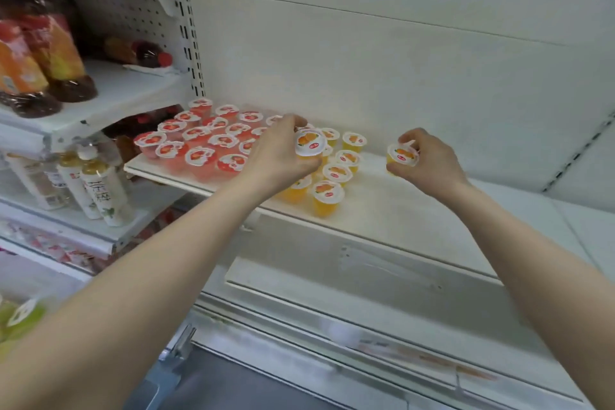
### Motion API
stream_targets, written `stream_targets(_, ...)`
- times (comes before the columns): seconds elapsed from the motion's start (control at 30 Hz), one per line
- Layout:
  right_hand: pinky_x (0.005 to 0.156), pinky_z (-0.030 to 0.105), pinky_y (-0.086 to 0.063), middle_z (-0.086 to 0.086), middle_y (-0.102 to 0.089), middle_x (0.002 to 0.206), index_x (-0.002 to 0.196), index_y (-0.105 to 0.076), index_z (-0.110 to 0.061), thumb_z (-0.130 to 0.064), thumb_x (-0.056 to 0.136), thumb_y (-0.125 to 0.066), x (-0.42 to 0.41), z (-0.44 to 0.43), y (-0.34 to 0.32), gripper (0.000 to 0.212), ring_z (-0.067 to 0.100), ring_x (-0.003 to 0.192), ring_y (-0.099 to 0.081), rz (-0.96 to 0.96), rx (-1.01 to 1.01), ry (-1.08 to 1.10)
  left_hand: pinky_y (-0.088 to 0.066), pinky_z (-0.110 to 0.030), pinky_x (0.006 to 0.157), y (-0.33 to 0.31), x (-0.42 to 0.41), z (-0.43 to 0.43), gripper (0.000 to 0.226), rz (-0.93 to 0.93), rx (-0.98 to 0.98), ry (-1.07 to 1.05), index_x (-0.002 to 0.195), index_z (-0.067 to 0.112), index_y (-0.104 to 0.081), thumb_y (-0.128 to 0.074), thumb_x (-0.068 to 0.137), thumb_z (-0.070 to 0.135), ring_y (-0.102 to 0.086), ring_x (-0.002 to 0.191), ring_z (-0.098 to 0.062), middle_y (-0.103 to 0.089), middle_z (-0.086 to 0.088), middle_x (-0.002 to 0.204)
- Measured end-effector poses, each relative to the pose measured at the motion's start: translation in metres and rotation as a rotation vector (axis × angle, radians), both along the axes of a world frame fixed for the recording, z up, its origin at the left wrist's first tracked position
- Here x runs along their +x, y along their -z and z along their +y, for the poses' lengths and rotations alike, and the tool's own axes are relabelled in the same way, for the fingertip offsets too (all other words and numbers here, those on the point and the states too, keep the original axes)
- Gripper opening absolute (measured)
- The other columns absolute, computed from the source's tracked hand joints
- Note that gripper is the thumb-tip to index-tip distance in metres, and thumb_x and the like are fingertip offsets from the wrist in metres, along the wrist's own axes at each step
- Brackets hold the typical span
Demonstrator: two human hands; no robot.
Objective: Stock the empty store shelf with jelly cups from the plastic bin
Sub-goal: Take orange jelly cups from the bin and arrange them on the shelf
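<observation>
Gripping is seen in both hands: one orange jelly cup [310, 143] is held, tilted, by the left hand [279, 156] above the orange cups [336, 173] standing on the white shelf [399, 213], and a second jelly cup [402, 155] is pinched by the right hand [431, 161] further right. Red cups [199, 143] are grouped at the shelf's left end

About sixteen red cups [199, 156], ten orange cups [327, 191]

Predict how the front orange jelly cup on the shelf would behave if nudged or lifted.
The front orange jelly cup tapers towards its base, so a sideways nudge may tip it. It stands near the shelf edge, so it might fall off.
</observation>
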State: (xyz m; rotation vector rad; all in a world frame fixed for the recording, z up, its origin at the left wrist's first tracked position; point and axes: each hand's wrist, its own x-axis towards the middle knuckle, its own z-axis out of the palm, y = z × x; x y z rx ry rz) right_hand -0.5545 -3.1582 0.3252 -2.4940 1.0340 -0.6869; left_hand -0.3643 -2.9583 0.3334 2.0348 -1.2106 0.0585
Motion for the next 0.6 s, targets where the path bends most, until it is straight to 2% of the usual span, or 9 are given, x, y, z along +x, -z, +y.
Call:
stream_targets(0.03,0.088,0.040,-0.047,0.005,-0.062,0.106,0.112,-0.054,-0.026,-0.035,0.073,-0.077,0.001,-0.009,0.007,0.046,0.025,0.099,-0.058,0.008,0.011,-0.013,-0.048,-0.031,0.085,0.000,-0.003,-0.009,0.064,0.006,0.001,-0.012,0.126,0.017,-0.053,-0.076,0.070,0.039,-0.058,0.109,-0.018,-0.061,0.001,0.121)
stream_targets(0.3,0.075,0.030,-0.035,0.006,-0.058,0.103,0.103,-0.057,-0.020,-0.031,0.074,-0.078,0.030,-0.057,0.042,0.038,0.024,0.095,-0.054,0.072,0.064,-0.116,-0.051,-0.033,0.076,0.003,-0.010,-0.053,0.058,-0.028,0.035,-0.064,0.113,0.025,-0.058,-0.076,0.066,0.053,-0.059,0.094,-0.013,-0.062,0.007,0.107)
stream_targets(0.43,0.075,0.030,-0.034,0.002,-0.054,0.099,0.102,-0.057,-0.021,-0.032,0.074,-0.078,0.043,-0.073,0.046,0.037,0.022,0.093,-0.053,0.053,0.068,-0.132,-0.043,-0.026,0.072,0.004,-0.010,-0.068,0.056,-0.085,0.061,-0.084,0.109,0.028,-0.059,-0.075,0.065,0.058,-0.055,0.092,-0.010,-0.059,0.009,0.105)
stream_targets(0.6,0.074,0.029,-0.032,0.002,-0.053,0.098,0.105,-0.058,-0.019,-0.030,0.076,-0.077,0.053,-0.088,0.049,0.037,0.024,0.093,-0.055,0.024,0.046,-0.146,-0.045,-0.030,0.080,0.003,-0.014,-0.088,0.057,-0.147,0.089,-0.071,0.110,0.026,-0.061,-0.075,0.066,0.059,-0.054,0.097,-0.014,-0.062,0.006,0.105)
